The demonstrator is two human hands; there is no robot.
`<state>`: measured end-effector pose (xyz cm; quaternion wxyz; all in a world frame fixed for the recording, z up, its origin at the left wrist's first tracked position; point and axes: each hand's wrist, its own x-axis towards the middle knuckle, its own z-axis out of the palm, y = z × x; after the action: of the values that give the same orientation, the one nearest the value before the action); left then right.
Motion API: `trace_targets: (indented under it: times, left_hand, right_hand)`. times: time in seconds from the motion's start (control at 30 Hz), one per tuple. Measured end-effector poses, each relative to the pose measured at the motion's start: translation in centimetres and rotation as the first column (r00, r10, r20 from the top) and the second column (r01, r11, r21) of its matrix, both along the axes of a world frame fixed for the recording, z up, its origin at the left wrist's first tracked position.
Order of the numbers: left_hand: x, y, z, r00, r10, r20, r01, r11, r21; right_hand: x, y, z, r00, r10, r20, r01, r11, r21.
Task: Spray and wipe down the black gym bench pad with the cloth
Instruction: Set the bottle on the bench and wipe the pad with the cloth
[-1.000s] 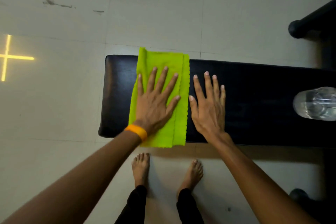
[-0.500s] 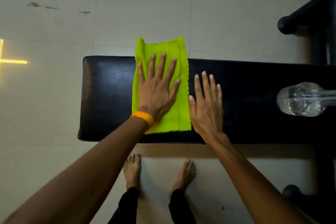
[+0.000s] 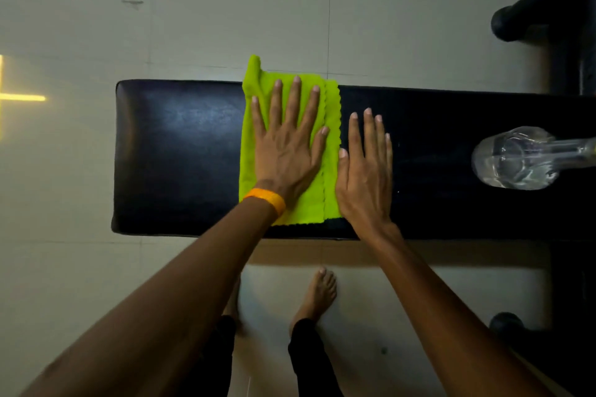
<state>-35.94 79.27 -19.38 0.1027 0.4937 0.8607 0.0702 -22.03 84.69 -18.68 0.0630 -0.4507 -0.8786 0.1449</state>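
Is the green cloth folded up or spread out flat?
Folded. The cloth shows two stacked zigzag edges along its right side, pressed flat under the left hand.

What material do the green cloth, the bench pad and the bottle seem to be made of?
Green cloth: likely microfibre, matte, zigzag-cut edge.
Bench pad: probably vinyl or faux leather; smooth, with a soft sheen.
Bottle: clear plastic, it seems; see-through and glossy.

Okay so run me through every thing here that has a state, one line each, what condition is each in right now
green cloth: folded, flat on the pad, far corner bunched past the edge.
bench pad: bare to the left of the cloth, faint sheen.
left hand: open, flat on the cloth.
right hand: open, flat on the pad, beside the cloth.
clear bottle: on the pad, partly cut off by the frame.
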Motion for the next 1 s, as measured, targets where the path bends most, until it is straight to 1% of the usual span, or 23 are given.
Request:
trace_targets:
  times: [0.07, 0.13, 0.3, 0.4, 0.47, 0.57, 0.63, 0.73, 0.8, 0.87, 0.93, 0.97, 1.0]
  left_hand:
    - [2.1, -1.8, 0.2, 0.998, -0.067, -0.001, 0.067, 0.998, 0.009]
    - [4.0, -4.3, 0.6, 0.992, -0.126, 0.001, 0.126, 0.992, 0.008]
    - [4.1, -4.0, 0.4, 0.995, -0.101, 0.014, 0.102, 0.995, -0.019]
    - [3.7, -4.2, 1.0, 0.988, -0.137, 0.067, 0.136, 0.99, 0.026]
    - [2.4, -4.9, 1.3, 0.989, -0.115, 0.091, 0.107, 0.99, 0.093]
    - [-1.6, -6.4, 1.2, 0.998, 0.019, 0.055, -0.027, 0.989, 0.145]
    - [-4.4, -7.3, 0.7, 0.997, 0.062, 0.05, -0.067, 0.992, 0.109]
    - [-6.2, -7.9, 0.1, 1.0, -0.001, 0.032, 0.0, 1.0, 0.026]
    - [-5.8, -8.0, 0.0, 0.999, -0.051, -0.01, 0.051, 0.999, -0.006]
    - [-5.5, -8.0, 0.0, 0.997, -0.062, -0.045, 0.06, 0.997, -0.04]
    - [-5.4, -8.0, 0.0, 0.996, -0.056, -0.072, 0.052, 0.997, -0.056]
    - [-5.5, -7.9, 0.1, 0.996, -0.056, -0.075, 0.052, 0.997, -0.06]
    - [-5.5, -7.9, 0.1, 0.996, -0.059, -0.071, 0.055, 0.996, -0.065]
  right_hand:
    - [0.3, 0.1, 0.1, 1.0, -0.018, -0.014, 0.018, 1.0, -0.006]
    - [0.8, 0.1, 0.2, 1.0, -0.001, -0.015, 0.001, 1.0, -0.01]
    - [1.8, 0.4, 0.4, 0.999, 0.014, -0.05, -0.015, 0.999, -0.029]
    - [0.9, -0.2, 1.1, 0.995, -0.037, -0.09, 0.035, 0.999, -0.027]
    - [-0.4, -1.7, 1.6, 0.99, -0.053, -0.128, 0.051, 0.999, -0.017]
    - [-3.1, -4.2, 1.9, 0.987, -0.005, -0.159, -0.001, 0.999, -0.036]
    - [-5.2, -5.4, 1.7, 0.995, 0.042, -0.087, -0.047, 0.997, -0.059]
    - [-7.0, -5.3, 0.9, 0.991, 0.116, 0.07, -0.113, 0.993, -0.042]
    - [-6.1, -3.1, 0.3, 0.983, 0.128, 0.128, -0.128, 0.992, -0.009]
    - [-4.1, 0.5, 0.0, 0.984, 0.043, 0.171, -0.05, 0.998, 0.038]
    - [-2.3, 3.0, 0.3, 0.972, -0.115, 0.205, 0.104, 0.993, 0.064]
    - [-2.0, 2.7, 0.5, 0.961, -0.169, 0.22, 0.157, 0.985, 0.071]
    - [-2.0, 1.7, 0.6, 0.958, -0.164, 0.235, 0.152, 0.986, 0.069]
